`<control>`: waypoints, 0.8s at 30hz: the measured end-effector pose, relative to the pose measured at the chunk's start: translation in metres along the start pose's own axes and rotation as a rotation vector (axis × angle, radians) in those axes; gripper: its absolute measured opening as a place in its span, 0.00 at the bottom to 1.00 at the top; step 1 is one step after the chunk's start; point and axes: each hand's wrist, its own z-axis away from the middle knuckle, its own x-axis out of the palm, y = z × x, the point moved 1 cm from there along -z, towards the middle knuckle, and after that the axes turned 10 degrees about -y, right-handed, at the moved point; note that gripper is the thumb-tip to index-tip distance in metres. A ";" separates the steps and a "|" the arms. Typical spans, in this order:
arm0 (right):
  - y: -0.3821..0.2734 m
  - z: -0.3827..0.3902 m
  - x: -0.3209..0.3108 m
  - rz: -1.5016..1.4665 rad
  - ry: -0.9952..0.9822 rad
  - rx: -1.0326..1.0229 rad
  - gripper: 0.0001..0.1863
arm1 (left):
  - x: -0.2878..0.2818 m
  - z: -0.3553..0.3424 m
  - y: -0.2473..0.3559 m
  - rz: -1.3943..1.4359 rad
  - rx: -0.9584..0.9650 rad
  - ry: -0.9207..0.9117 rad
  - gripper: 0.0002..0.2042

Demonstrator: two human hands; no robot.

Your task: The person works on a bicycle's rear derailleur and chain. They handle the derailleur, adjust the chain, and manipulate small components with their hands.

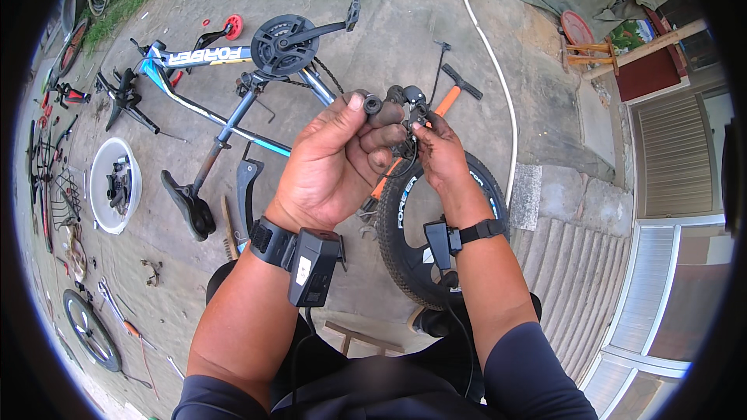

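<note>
Blk bike component (414, 96) gripped in R hand (445, 157), I see; L hand (336, 154) pinches small blk cylindrical pc (373, 104).

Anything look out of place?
Clutter, mainly: a wrench and loose parts lie strewn on the ground outside the white bowl, though it holds others. Dark smudges mark the left hand.

Mechanism (415, 97) blk; small part (373, 105) blk; tyre (391, 253) blk; frame (240, 113) blu/gry w/ wht letters (210, 55); bowl (106, 210) wht.
</note>
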 end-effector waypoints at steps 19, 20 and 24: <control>0.000 0.000 -0.002 0.009 0.017 -0.003 0.26 | -0.001 0.000 -0.001 0.000 -0.008 0.087 0.08; 0.000 0.000 -0.002 0.008 0.017 -0.003 0.26 | -0.001 -0.001 -0.001 -0.003 -0.009 0.091 0.08; 0.000 -0.001 -0.004 0.007 0.007 -0.006 0.27 | -0.001 -0.001 -0.001 -0.004 -0.005 0.067 0.08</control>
